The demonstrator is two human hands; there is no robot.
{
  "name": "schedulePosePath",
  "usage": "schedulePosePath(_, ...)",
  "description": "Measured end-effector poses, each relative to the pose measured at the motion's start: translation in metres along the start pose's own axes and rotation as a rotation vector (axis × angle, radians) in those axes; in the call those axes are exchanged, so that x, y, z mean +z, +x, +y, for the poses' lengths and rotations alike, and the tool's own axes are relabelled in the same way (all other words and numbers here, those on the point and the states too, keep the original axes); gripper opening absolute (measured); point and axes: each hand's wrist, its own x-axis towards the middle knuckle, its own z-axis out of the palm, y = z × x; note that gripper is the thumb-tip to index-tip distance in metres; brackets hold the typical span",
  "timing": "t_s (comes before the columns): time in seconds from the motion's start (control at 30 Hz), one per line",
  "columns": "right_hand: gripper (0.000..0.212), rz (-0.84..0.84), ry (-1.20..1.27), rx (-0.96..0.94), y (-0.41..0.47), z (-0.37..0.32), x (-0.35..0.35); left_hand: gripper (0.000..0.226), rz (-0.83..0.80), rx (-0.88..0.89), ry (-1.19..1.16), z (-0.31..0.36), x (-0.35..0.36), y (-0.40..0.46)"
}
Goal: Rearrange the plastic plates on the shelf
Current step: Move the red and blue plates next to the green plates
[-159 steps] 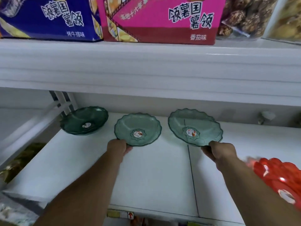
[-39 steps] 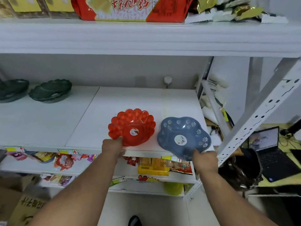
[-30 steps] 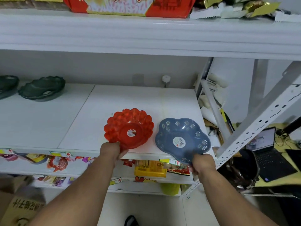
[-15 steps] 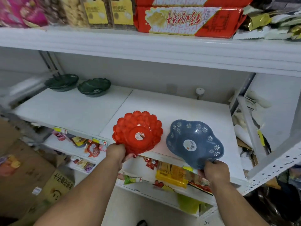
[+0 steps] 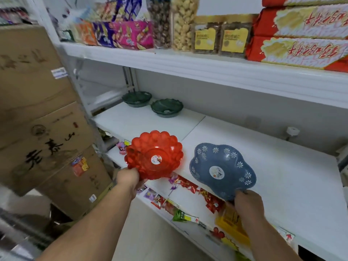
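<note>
My left hand (image 5: pixel 130 180) grips the near rim of a red scalloped plastic plate (image 5: pixel 153 154), held in the air just in front of the white shelf (image 5: pixel 273 166). A blue flower-shaped plate (image 5: pixel 222 170) with white daisy prints is pinched at its near edge by my right hand (image 5: pixel 247 203), tilted over the shelf's front edge. Two dark green plates (image 5: pixel 136 98) (image 5: pixel 166 107) rest at the far left back of the same shelf.
Stacked cardboard boxes (image 5: pixel 41 110) stand close on the left. The shelf above (image 5: pixel 207 65) carries snack boxes and jars. A lower shelf (image 5: pixel 188 202) holds candy packets. A white knob (image 5: pixel 292 131) sticks out of the back wall at right.
Both plates have been lifted off the shelf's right end and carried left, the red one now past the front edge. My view has swung left, bringing the cardboard boxes in.
</note>
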Motion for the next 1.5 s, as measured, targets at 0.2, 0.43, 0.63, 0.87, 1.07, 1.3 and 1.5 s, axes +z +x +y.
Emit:
schedulePosePath(0.2,0.017,-0.107,0.079,0.018,-0.008,-0.021,0.066,0.016,0.046,-0.004,-0.033,0.029,-0.046,0.047)
schedulePosePath(0.43,0.023,-0.141,0.143,-0.007,-0.010,-0.043,0.140,0.015,0.074,-0.014,-0.052,0.061,-0.092,0.108)
schedulePosePath(0.63,0.020,-0.183,0.162,-0.007,-0.029,-0.091,0.182,0.012,0.079,-0.039,-0.136,0.083,-0.105,0.164)
schedulePosePath(0.87,0.022,-0.213,0.081,-0.055,0.003,-0.126,0.231,0.023,0.138,0.009,-0.099,0.119,-0.085,0.226)
schedulePosePath(1.07,0.015,-0.260,0.098,-0.051,0.039,-0.150,0.270,0.026,0.173,0.042,-0.014,0.149,-0.063,0.273)
schedulePosePath(1.3,0.019,-0.266,0.131,0.003,0.059,-0.167,0.307,0.014,0.120,0.007,0.043,0.179,-0.048,0.334)
schedulePosePath(1.5,0.020,-0.239,0.125,-0.002,0.067,-0.182,0.355,0.006,0.079,-0.056,0.107,0.205,-0.049,0.425)
